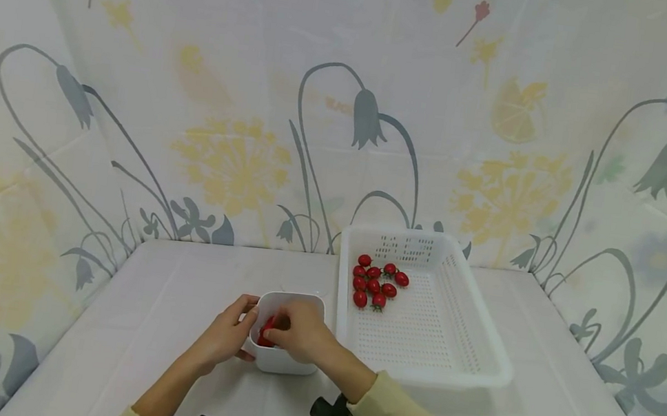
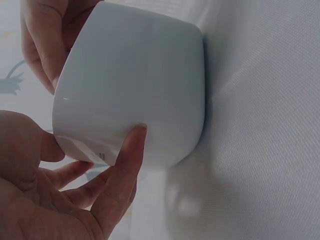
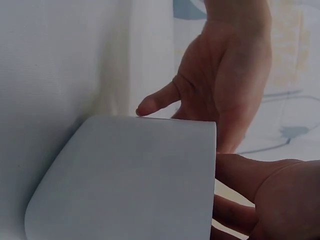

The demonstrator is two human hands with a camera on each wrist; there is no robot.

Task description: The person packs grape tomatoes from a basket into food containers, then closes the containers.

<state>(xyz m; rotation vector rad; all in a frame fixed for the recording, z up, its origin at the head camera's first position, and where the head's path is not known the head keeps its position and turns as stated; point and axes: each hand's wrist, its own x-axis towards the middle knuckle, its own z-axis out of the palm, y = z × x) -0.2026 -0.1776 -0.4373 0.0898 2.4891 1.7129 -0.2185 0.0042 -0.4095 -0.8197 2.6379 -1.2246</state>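
Meeting at a white container, hands face blurred lettering.

In my head view, the right hand hides part of the inside of the white container, so I can't count the cherry tomatoes there or tell whether it pinches one. The container's marking is too small to read. The picture's lower border cuts off the near edge of the table.
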